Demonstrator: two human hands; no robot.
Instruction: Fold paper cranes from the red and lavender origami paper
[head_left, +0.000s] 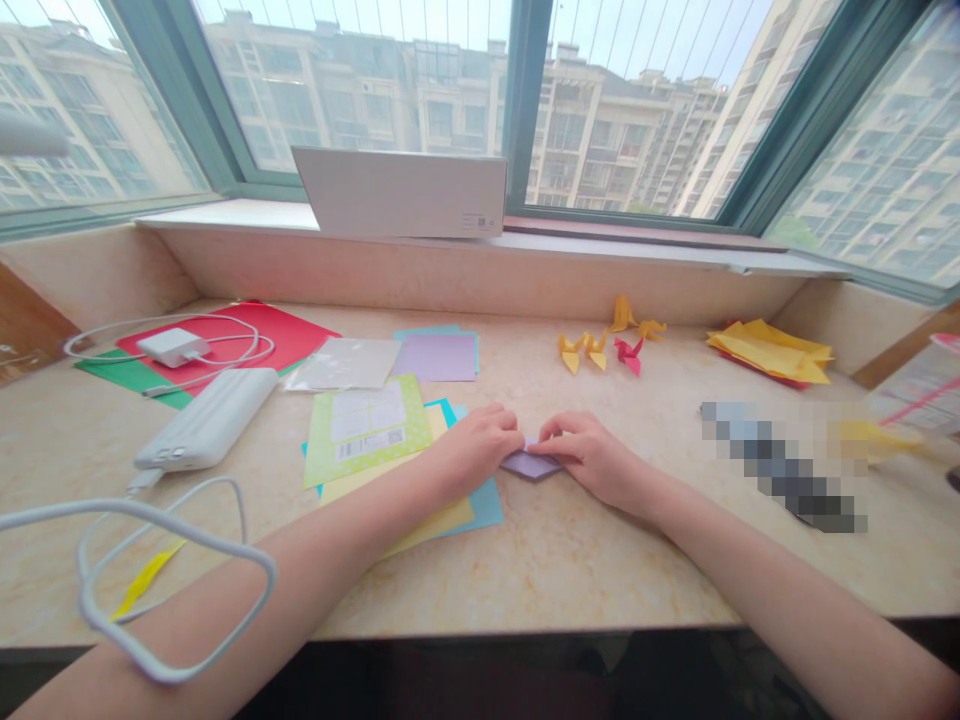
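Observation:
A small folded piece of purple origami paper (531,464) lies on the stone counter between my two hands. My left hand (484,445) is closed at its left corner, fingers curled down onto the paper. From the other side my right hand (585,448) pinches the right edge, its index finger reaching over the top. My fingers cover the paper's upper part. Under my left forearm is a spread of coloured paper sheets (484,505) in blue and yellow, with a green dotted paper packet (367,430) on top.
Several folded paper cranes (596,348) stand at the back, and yellow paper sheets (772,350) lie right of them. A power bank (210,420), a white cable (180,515) and a charger (172,347) are on the left. A white box (405,190) stands on the windowsill.

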